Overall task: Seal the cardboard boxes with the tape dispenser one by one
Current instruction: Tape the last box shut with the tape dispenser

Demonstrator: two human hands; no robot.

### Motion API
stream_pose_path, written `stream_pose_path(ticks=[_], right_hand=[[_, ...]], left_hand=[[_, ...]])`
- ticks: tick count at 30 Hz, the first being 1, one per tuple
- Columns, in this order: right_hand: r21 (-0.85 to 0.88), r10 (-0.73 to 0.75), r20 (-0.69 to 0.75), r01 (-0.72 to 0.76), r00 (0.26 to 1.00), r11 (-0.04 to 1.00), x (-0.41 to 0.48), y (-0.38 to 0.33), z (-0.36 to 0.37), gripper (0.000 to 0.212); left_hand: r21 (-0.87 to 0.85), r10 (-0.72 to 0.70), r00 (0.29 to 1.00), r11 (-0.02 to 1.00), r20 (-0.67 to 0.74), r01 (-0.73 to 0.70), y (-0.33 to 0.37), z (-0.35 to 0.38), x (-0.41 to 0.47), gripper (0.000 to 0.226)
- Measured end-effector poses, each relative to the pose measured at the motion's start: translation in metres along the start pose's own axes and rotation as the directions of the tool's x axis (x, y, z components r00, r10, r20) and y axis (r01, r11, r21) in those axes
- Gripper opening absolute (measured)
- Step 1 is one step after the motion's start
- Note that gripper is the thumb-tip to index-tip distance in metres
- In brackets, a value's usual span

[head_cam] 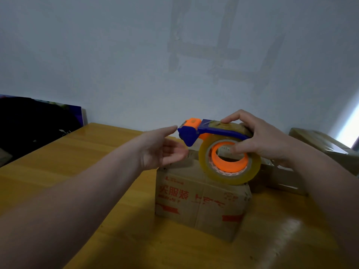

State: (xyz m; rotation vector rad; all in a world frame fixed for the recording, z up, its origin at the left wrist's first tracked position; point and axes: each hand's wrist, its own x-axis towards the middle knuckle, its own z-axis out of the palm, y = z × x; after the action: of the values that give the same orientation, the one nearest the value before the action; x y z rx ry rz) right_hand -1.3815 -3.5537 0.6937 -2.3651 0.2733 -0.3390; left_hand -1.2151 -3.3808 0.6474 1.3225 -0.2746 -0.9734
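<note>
A small cardboard box (200,206) with red printing stands on the wooden table (77,171). Above its top, my right hand (258,138) grips a blue and orange tape dispenser (209,133), fingers over the blue frame and thumb inside the orange core of the clear tape roll (229,162). The dispenser's cutter end points left. My left hand (163,146) is held flat with straight fingers, palm turned right, just left of the cutter end and above the box's left top edge. It holds nothing.
More cardboard boxes (279,179) lie on the table behind and to the right, one at the far right (320,144). A dark panel (38,121) leans against the pale wall at the left. The table's near side shows bare wood.
</note>
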Motion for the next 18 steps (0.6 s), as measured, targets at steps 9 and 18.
stream_pose_path(ticks=[9, 18], right_hand=[[-0.072, -0.057, 0.006, 0.057, 0.998, 0.996, 0.004, -0.009, 0.002, 0.050], [-0.301, 0.033, 0.197, 0.028, 0.980, 0.953, 0.005, -0.025, -0.012, 0.055]], left_hand=[[0.224, 0.132, 0.986, 0.969, -0.104, -0.106, 0.000, -0.002, 0.000, 0.012], [0.349, 0.199, 0.961, 0.929, -0.190, -0.123, -0.015, -0.040, -0.005, 0.019]])
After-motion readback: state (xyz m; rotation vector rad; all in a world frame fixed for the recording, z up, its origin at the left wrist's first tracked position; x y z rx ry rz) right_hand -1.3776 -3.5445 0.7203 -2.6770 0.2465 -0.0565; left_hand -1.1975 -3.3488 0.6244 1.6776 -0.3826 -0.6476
